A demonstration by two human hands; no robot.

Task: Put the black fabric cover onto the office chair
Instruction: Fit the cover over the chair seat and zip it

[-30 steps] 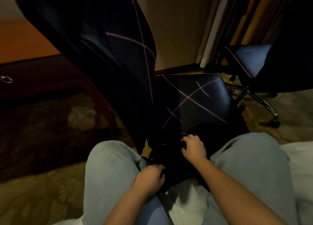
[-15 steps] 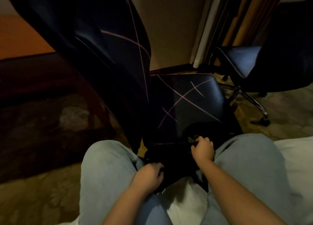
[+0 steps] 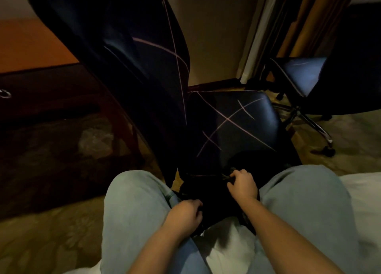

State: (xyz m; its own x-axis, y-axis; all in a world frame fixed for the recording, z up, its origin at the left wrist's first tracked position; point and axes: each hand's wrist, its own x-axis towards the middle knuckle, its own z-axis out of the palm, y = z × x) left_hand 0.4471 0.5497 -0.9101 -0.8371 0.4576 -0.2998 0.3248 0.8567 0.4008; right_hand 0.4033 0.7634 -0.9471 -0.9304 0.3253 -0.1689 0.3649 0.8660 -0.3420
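Observation:
The office chair (image 3: 233, 125) stands right in front of my knees, its tall backrest leaning up to the left, both parts dark and glossy with thin pale crossing lines. Black fabric cover (image 3: 218, 203) bunches between my knees below the seat's near edge. My left hand (image 3: 184, 215) grips a fold of that fabric near my left knee. My right hand (image 3: 243, 184) pinches the cover's edge at the seat's front rim. Where cover ends and seat begins is hard to tell in the dim light.
A second office chair (image 3: 303, 80) on a chrome wheeled base stands at the right rear. A dark wooden desk (image 3: 41, 100) with a ring drawer pull fills the left. I sit on white bedding (image 3: 367, 201); patterned carpet lies below.
My right hand has shifted a little to the right along the seat's front edge, still holding fabric. My left hand has stayed by my left knee.

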